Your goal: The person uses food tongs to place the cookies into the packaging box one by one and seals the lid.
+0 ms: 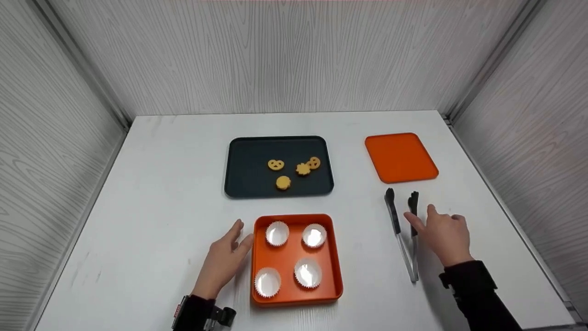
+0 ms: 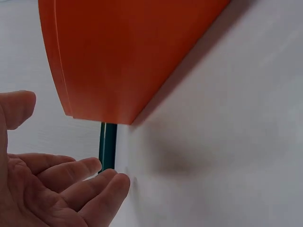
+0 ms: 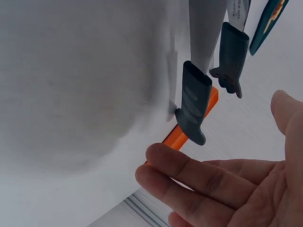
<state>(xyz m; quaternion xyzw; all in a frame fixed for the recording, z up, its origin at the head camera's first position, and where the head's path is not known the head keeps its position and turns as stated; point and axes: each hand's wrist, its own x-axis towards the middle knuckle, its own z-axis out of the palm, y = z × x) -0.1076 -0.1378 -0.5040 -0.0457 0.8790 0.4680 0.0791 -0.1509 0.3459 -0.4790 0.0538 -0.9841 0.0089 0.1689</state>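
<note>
My left hand point(image 1: 223, 259) is beside the left wall of an orange square box point(image 1: 294, 301), its fingers loosely extended. In the left wrist view a gap shows between those fingers point(image 2: 106, 196) and the box wall point(image 2: 109, 61). Inside the box stand several white paper baking cups point(image 1: 308, 273). On the right, my right hand point(image 1: 444, 236) hovers by metal tongs point(image 1: 404, 250) with dark tips, thumb and fingers spread. The right wrist view shows the tong tips point(image 3: 194, 104) between thumb and fingers, apart from both. Neither hand holds anything.
Behind the box lies a dark tray point(image 1: 250, 168) with several small yellow biscuits, among them a pretzel-shaped one point(image 1: 276, 165) and a round one point(image 1: 283, 183). An orange square lid-like plate point(image 1: 401, 157) lies behind the tongs. Grey wood-grain walls point(image 1: 285, 55) enclose the white table point(image 1: 151, 202).
</note>
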